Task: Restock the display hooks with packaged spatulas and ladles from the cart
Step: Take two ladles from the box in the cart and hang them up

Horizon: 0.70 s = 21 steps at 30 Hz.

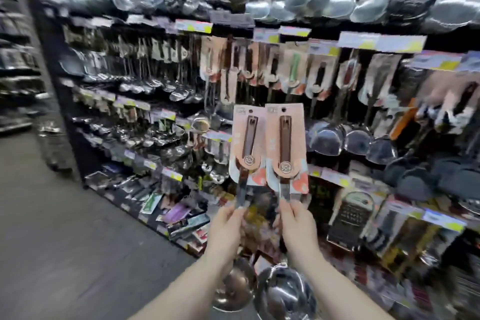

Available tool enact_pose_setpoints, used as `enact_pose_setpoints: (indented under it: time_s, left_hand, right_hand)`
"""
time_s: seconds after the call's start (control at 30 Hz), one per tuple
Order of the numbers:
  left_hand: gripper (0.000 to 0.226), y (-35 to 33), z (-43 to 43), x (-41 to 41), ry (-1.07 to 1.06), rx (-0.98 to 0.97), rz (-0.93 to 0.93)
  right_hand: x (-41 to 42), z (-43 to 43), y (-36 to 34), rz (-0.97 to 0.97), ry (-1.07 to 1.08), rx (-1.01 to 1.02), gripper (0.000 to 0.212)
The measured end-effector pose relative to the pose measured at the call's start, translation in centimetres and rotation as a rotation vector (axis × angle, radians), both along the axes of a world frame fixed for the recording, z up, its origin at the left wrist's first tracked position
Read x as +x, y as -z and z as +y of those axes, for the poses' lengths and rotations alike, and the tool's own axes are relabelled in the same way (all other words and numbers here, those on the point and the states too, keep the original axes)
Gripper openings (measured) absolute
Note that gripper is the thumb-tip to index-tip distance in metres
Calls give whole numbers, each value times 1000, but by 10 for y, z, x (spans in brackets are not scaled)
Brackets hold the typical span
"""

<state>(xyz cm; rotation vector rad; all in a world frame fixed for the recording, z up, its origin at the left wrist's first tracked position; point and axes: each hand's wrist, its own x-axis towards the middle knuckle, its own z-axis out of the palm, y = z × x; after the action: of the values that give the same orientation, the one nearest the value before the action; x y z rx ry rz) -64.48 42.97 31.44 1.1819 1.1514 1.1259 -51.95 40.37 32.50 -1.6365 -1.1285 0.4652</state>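
Note:
I hold two packaged ladles upright in front of the shelf. My left hand (225,226) grips the steel shaft of the left ladle (246,148), below its pink card with the brown handle. My right hand (298,223) grips the shaft of the right ladle (285,149), which carries the same card. The two shiny ladle bowls (280,291) hang below my wrists. Above the cards, a row of display hooks (259,60) carries matching pink-carded utensils.
The dark shelving wall is packed with hanging strainers and ladles (306,0) on top, spatulas (358,140) to the right, graters (350,218) lower right. Yellow price tags (293,31) line the rails. Grey aisle floor (65,229) lies to the left. The view is blurred.

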Motion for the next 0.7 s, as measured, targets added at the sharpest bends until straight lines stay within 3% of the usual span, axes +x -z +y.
enact_pose_setpoints:
  time_s: [0.1,0.3,0.7]
  left_hand:
    - [33,-11,21,-62,-92,16,-55]
    - [29,-21,69,-140,-256,20,-134]
    - [17,-78,243,-177,-399,145,-103]
  right_hand:
    - [-59,33,-9,-77,-72,18,35]
    - [-138,98,-31,-101,-222,41,40]
    - [-185,298,-76,26,-397,140,38]
